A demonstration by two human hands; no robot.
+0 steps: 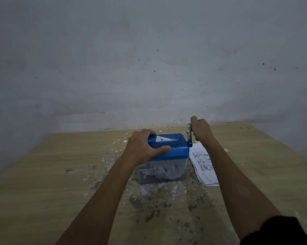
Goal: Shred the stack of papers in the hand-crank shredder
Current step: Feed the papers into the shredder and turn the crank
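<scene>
Light wood-grain surface (43,183): set against a grey, speckled plaster wall (149,59); scuffed and dusted with pale flecks toward the middle. Left hand (142,147): clamped over the left end of the shredder's lid, fingers curled across the far edge, thumb laid along the near edge. Small hand-crank shredder with blue plastic lid and clear plastic bin (168,156): standing upright near the middle of the surface; a white sheet corner (164,138) shows in the slot on top; the bin holds a tangle of white paper shreds (159,171). Loose white scraps (145,190): lying on the surface just in front of the bin. Blue crank handle (189,137): mounted on the lid's right side, pointing upward. Right hand (201,129): fist wrapped round the crank's grip. Stack of white printed papers (204,167): lying flat on the surface just beside the shredder's right wall, partly under the right forearm. Dark sleeve (281,230): at lower right.
</scene>
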